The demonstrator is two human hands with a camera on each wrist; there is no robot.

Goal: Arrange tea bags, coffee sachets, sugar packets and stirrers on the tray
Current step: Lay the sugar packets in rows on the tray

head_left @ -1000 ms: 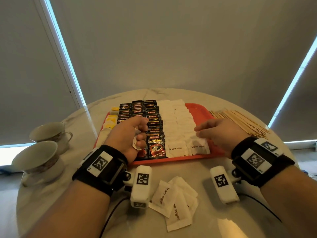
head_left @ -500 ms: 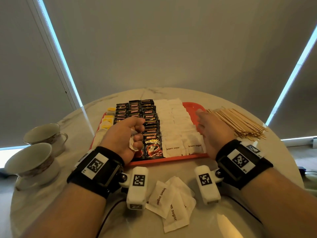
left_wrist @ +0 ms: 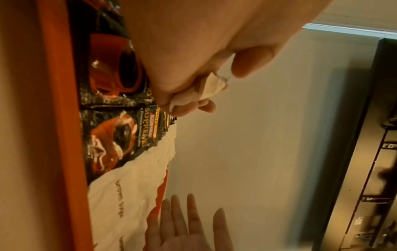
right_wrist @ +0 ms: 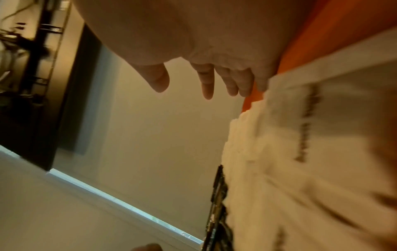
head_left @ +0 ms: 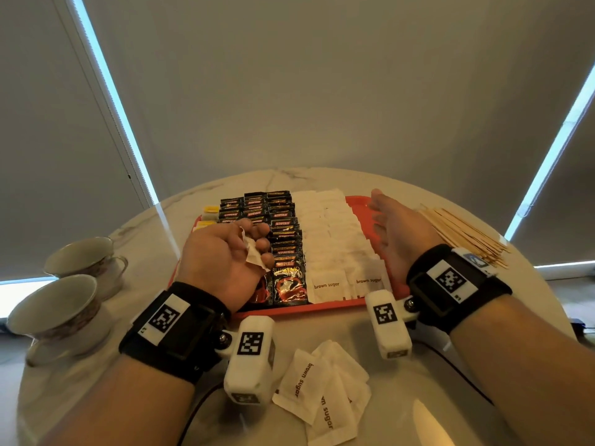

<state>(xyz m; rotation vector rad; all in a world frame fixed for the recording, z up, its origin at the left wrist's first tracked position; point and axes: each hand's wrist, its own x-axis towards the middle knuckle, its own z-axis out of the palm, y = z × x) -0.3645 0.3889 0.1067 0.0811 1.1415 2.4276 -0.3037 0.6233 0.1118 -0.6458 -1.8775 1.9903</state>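
Observation:
A red tray [head_left: 322, 306] on the round marble table carries yellow tea bags [head_left: 210, 209] at its left, rows of black coffee sachets [head_left: 283, 226] in the middle and white brown sugar packets [head_left: 335, 239] beside them. My left hand [head_left: 225, 252] hovers over the sachets and grips crumpled white sugar packets [head_left: 254, 254], also seen in the left wrist view as white paper [left_wrist: 206, 88] in curled fingers. My right hand [head_left: 396, 226] lies flat with straight fingers [right_wrist: 207, 84] along the right side of the sugar rows, over the tray's bare red strip, holding nothing.
Wooden stirrers [head_left: 463, 233] lie in a pile on the table right of the tray. Several loose brown sugar packets [head_left: 325, 391] lie near the front edge between my wrists. Two teacups [head_left: 54, 317] [head_left: 87, 257] stand at the left.
My right hand moved from the near sugar packets away along the tray's right side and straightened out. My left hand stayed over the sachets, still gripping the packets.

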